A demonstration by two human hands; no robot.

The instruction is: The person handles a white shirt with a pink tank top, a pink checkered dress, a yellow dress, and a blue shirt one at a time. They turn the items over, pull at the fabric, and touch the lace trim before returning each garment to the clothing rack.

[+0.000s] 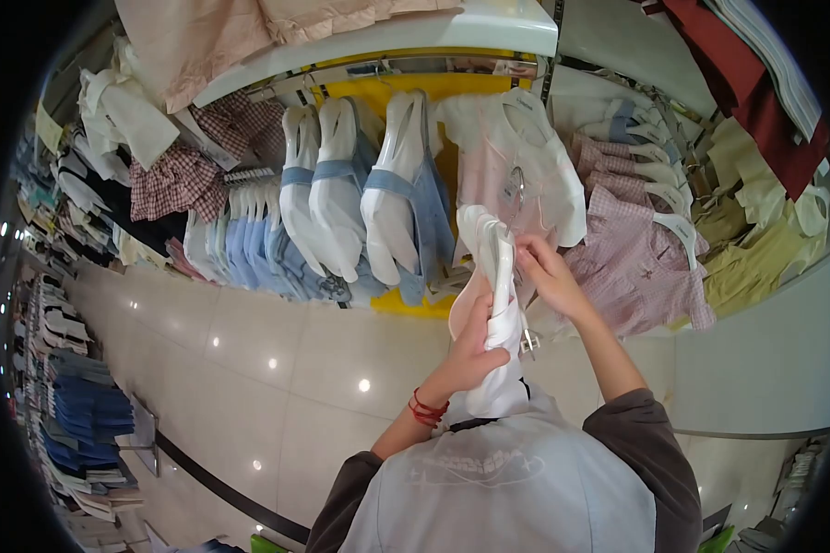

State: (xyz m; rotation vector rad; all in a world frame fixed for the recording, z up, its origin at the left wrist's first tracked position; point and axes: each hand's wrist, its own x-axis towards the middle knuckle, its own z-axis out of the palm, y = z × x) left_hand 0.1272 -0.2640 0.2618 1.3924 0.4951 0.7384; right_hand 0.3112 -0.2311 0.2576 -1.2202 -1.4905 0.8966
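"Holding what?"
"Left hand point(473, 352) has fingers wrapped round bunched white cloth point(500, 394) and several glossy plastic hangers point(502, 267); right hand point(549, 276) bends its fingers beside them, pinch unclear."
"Where?"
"Before the grey shirt point(498, 475), right of three white-and-blue outfits point(389, 221)."

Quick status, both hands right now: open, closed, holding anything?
Left hand: closed around a white garment.
Right hand: partly curled beside a white hanger; whether it grips anything cannot be told.
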